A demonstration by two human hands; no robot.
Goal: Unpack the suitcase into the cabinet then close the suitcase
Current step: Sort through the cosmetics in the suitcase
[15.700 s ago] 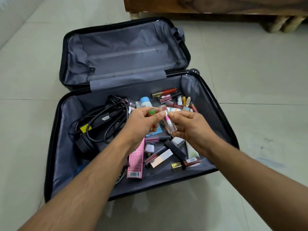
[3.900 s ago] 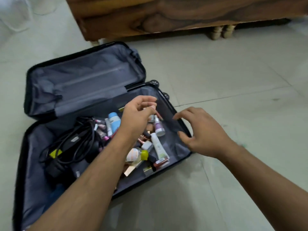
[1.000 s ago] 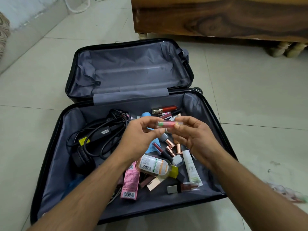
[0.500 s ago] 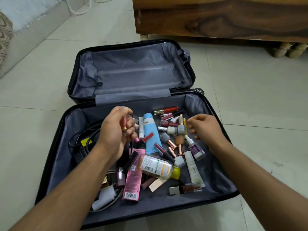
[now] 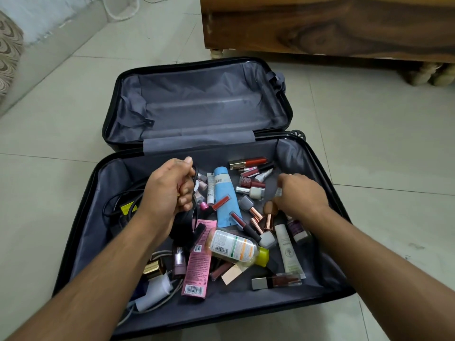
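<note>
Barely started tbh: the suitcase (image 5: 81, 232), mid-frame, is wide open and full of cosmetics. Left hand (image 5: 170, 193) is fisted around a few small tubes, right hand (image 5: 300, 195) pinches something tiny among the nail polish bottles (image 5: 253, 190). Cabinet isn't identifiable.

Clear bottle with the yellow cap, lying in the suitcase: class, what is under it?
Under the clear bottle, the pink carton's upper right edge and a beige card poke out. The rest beneath it is covered and cannot be made out.
</note>
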